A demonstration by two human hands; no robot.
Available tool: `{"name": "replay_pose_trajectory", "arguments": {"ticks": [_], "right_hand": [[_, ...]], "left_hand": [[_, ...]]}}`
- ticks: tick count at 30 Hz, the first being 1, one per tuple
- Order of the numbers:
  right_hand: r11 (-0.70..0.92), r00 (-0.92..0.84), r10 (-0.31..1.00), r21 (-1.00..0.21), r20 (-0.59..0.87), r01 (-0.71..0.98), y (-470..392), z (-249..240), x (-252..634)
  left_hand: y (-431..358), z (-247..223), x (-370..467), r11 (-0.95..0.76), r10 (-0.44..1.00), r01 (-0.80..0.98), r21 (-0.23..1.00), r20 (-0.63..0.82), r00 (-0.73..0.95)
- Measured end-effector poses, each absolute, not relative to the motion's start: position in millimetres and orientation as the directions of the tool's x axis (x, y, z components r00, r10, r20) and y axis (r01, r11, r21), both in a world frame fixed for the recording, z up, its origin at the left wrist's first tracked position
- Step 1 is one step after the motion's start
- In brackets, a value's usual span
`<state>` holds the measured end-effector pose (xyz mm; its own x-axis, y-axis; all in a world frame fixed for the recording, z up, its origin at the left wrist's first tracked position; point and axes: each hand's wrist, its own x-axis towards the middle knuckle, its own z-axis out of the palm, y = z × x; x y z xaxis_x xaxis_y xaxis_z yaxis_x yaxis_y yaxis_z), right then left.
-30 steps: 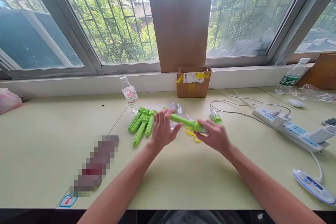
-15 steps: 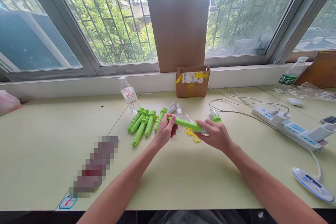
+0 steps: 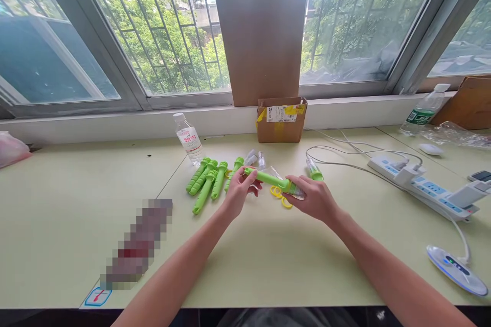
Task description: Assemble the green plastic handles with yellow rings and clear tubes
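Between my two hands lies a green plastic tube (image 3: pixel 268 179), slanting down to the right, with a yellow ring and a clear ribbed part at its right end. My left hand (image 3: pixel 241 187) pinches its left end between thumb and fingers. My right hand (image 3: pixel 312 195) is wrapped round the clear end. Several green spiral sticks (image 3: pixel 205 191) lie left of my left hand. Yellow rings (image 3: pixel 286 202) rest on the table just under the tube. Small clear caps (image 3: pixel 261 160) lie behind it, and a green piece with a clear cap (image 3: pixel 314 169) lies behind my right hand.
A water bottle (image 3: pixel 189 139) stands behind the sticks. An open cardboard box (image 3: pixel 279 130) is at the windowsill. On the right are a power strip (image 3: pixel 425 186) with cables, a white oval device (image 3: pixel 457 270) and another bottle (image 3: pixel 425 110). A pixelated object (image 3: pixel 140 242) lies at left.
The fingers of my left hand have shifted on the tube, and more of its left end shows. My right hand has stayed in nearly the same place round the clear end.
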<state>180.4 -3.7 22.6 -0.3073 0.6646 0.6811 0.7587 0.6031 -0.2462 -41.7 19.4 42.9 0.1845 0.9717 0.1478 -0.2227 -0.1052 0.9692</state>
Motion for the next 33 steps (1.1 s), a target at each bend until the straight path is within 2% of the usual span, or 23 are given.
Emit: {"name": "replay_pose_trajectory", "arguments": {"ticks": [6,9,12,14,18,25,29,33], "right_hand": [[0.588,-0.334,0.674,-0.205,0.659,0.782,-6,22,179],[0.597,-0.373,0.604,-0.090,0.705,0.797,-8,23,174],[0.602,-0.423,0.512,0.039,0.747,0.797,-10,25,172],[0.597,-0.441,0.484,0.084,0.756,0.798,-10,25,172],[0.611,-0.447,0.481,0.078,0.754,0.788,-12,28,172],[0.601,-0.377,0.581,-0.068,0.721,0.797,-11,27,174],[0.580,-0.405,0.542,0.022,0.736,0.815,-8,24,178],[0.598,-0.479,0.456,0.140,0.750,0.789,-9,28,179]], "left_hand": [[23,39,-47,-0.077,0.964,-0.174,0.982,0.118,0.237],[26,39,-50,-0.053,0.978,-0.166,0.985,0.085,0.192],[26,42,-51,0.023,0.985,-0.072,0.997,-0.011,0.172],[25,46,-51,0.071,0.980,-0.008,0.997,-0.069,0.185],[24,49,-51,0.074,0.977,-0.020,0.997,-0.068,0.201],[23,50,-53,0.013,0.958,0.014,1.000,-0.016,0.286],[23,58,-59,-0.021,0.931,0.105,0.994,-0.019,0.365],[21,72,-67,-0.028,0.834,0.325,0.945,-0.157,0.529]]}}
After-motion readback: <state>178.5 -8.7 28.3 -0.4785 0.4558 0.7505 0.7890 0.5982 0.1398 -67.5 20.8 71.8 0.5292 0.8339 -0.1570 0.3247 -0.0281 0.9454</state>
